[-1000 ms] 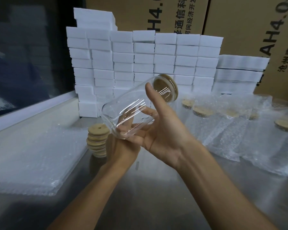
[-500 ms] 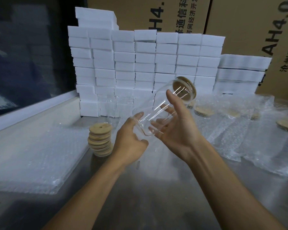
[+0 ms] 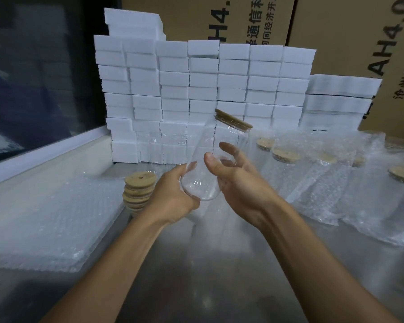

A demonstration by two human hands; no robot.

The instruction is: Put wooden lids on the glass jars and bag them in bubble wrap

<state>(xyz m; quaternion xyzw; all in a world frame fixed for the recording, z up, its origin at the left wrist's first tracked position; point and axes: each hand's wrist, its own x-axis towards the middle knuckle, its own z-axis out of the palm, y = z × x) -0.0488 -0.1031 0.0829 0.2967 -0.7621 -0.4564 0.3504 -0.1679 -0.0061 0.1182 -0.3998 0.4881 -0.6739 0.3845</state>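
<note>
Two hands meet on one glass jar (image 3: 214, 159), held above the metal table (image 3: 219, 264) with its long axis tilted: base low and toward the person, wooden lid (image 3: 233, 120) already seated at the far, upper end. The left hand (image 3: 173, 197) curls round the jar's base from the left, thumb along the glass. The right hand (image 3: 238, 178) lies against the jar's right side, fingers partly bent with the thumb resting on the wall; whether it truly grips or only steadies I cannot tell. Left of the jar, a stack of spare lids (image 3: 139, 191) stands just beside the left hand, and beyond that lies the pile of flat bubble-wrap bags (image 3: 51, 217). Right of the jar lie bagged jars (image 3: 313, 183); behind it rise white foam blocks (image 3: 196, 89). Since the empty bags sit on the left, the left hand is nearer to fetch one, so the jar would likely pass to the right hand and go in base first
</note>
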